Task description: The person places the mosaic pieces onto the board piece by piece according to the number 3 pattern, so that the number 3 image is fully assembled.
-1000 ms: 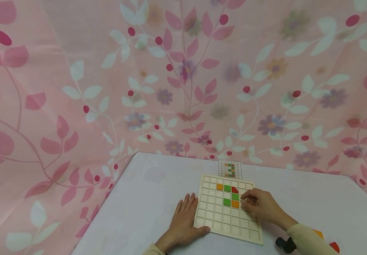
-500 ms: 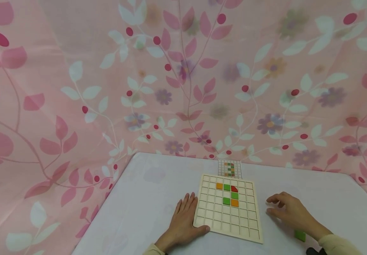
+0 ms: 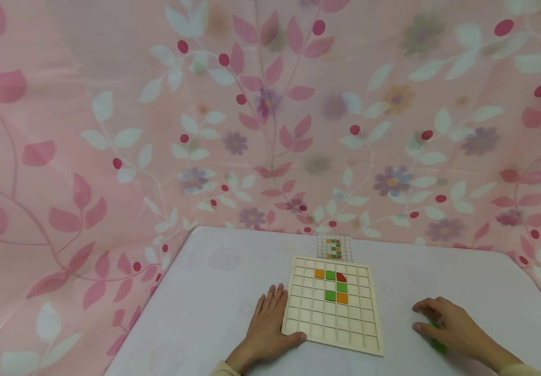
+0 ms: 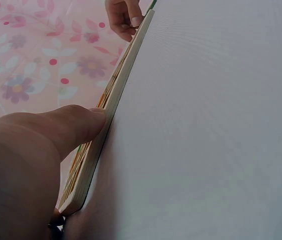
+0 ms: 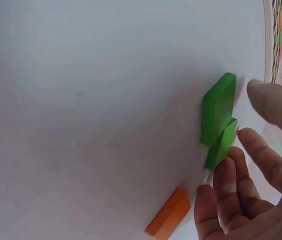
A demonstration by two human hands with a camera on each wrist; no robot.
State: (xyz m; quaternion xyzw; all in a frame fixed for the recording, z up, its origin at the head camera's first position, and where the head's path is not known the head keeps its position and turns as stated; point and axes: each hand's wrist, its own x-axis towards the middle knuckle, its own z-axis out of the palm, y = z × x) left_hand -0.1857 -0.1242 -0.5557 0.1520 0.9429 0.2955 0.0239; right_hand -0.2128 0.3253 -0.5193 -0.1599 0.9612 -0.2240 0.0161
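A cream gridded board [image 3: 331,318] lies on the white table, holding several green and orange square tiles and one red quarter-round tile [image 3: 341,277]. My left hand [image 3: 267,326] rests along its left side with straight fingers; in the left wrist view the thumb [image 4: 83,122] touches the board's edge. To the right of the board, my right hand [image 3: 453,326] hovers with spread, slightly bent fingers over loose green pieces. The right wrist view shows two of them, a larger green tile [image 5: 218,110] and a smaller one [image 5: 222,145], between thumb and fingers, ungripped; fingertips are close to the smaller.
Behind the board lies a printed pattern card [image 3: 334,248] with a coloured grid figure. A loose orange tile [image 5: 170,214] lies near the right fingers. A pink floral curtain [image 3: 270,115] hangs behind the table [image 3: 214,282].
My right hand has moved right, away from the board, to the loose green pieces. My left hand has stayed at the board's edge. The tiles on the board look unchanged.
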